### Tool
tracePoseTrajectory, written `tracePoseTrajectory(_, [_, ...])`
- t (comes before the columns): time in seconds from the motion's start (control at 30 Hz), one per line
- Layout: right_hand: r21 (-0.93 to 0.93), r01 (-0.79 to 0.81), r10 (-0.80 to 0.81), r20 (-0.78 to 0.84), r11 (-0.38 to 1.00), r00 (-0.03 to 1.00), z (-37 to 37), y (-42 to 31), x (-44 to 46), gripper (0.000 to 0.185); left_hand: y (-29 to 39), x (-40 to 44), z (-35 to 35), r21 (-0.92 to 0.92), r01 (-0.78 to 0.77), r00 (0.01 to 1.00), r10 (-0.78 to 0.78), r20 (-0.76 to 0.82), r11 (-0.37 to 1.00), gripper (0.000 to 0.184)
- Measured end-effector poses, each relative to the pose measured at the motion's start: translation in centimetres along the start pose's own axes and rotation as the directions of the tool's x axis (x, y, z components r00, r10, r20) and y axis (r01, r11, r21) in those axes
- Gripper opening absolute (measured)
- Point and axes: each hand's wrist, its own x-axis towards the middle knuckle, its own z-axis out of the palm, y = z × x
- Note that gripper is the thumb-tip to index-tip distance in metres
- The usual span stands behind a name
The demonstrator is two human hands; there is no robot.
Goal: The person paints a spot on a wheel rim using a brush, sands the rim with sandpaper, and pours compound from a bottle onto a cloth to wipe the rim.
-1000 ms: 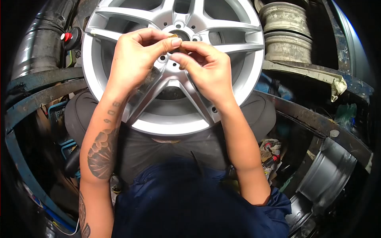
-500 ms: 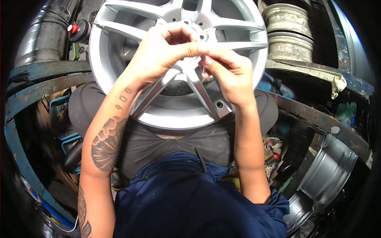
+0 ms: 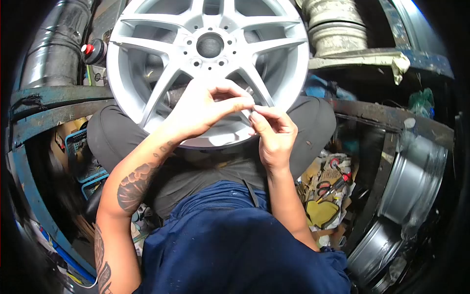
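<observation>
A silver alloy wheel rim [image 3: 169, 48] with split spokes and a round centre hole lies face up in front of me, its near edge at my knees. My left hand [image 3: 208, 108] is over the lower spokes, thumb and forefinger pinched together. Close beside it, my right hand [image 3: 275, 130] also pinches, its fingertips meeting those of the left at the lower right of the rim. Whatever is between the fingertips is too small to make out.
Dusty rims [image 3: 338, 27] are stacked at the upper right, and more silver rims [image 3: 413, 179] lie lower right. A black bottle with a red cap [image 3: 93, 50] is at the left. Blue metal frames [image 3: 58, 95] flank me. Scissors [image 3: 323, 186] lie among clutter below right.
Both hands have come down from the rim's hub to its near lower edge, still pinched together. The view has shifted, and the hub now shows uncovered.
</observation>
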Motion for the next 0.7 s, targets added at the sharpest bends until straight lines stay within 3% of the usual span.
tracePoseTrajectory(0.07, [-0.281,0.172,-0.162,0.06,0.944,0.985,-1.0,0.3,-0.3,0.019,-0.4,-0.3,0.4,0.012,0.009,1.0,-0.009,-0.021,1.0,0.021])
tracePoseTrajectory(0.13, [-0.518,0.404,-0.359,0.19,0.754,0.914,-1.6,0.1,0.0,0.025,-0.6,-0.2,0.8,0.043,0.037,0.999,-0.036,-0.022,0.998,0.023])
tracePoseTrajectory(0.37, [-0.606,0.475,-0.417,0.246,0.639,0.875,-3.1,0.4,-0.3,0.022,-2.0,1.0,2.2,-0.019,0.083,0.996,-0.083,-0.009,0.996,0.025])
tracePoseTrajectory(0.4, [-0.635,0.453,-0.402,0.235,0.625,0.885,-3.6,0.5,-0.4,0.02,-1.9,1.2,2.5,-0.045,0.074,0.997,-0.074,0.004,0.996,0.025])
tracePoseTrajectory(0.43, [-0.606,0.364,-0.33,0.173,0.707,0.928,-3.9,0.5,-0.7,0.019,-1.7,1.3,2.7,-0.031,0.082,0.997,-0.082,0.008,0.996,0.025])
tracePoseTrajectory(0.5, [-0.372,0.144,-0.135,0.051,0.917,0.99,-4.2,0.0,-1.0,0.018,-1.1,1.6,3.0,-0.002,0.098,0.995,-0.098,0.022,0.995,0.025])
tracePoseTrajectory(0.63, [-0.399,0.078,-0.062,0.052,0.914,0.997,-5.3,-0.7,-0.6,0.015,-3.1,3.2,3.0,0.112,-0.078,0.995,0.071,0.073,0.991,0.031])
tracePoseTrajectory(0.67, [-0.462,0.081,-0.069,0.042,0.883,0.997,-5.4,-0.6,-0.5,0.015,-3.1,3.6,2.2,0.612,-0.336,0.925,0.373,0.072,0.716,0.04])
tracePoseTrajectory(0.7, [-0.631,0.04,-0.001,0.063,0.775,0.998,-5.5,-1.0,-0.3,0.015,-3.2,4.7,1.1,0.784,-0.407,0.835,0.54,0.11,0.469,0.039])
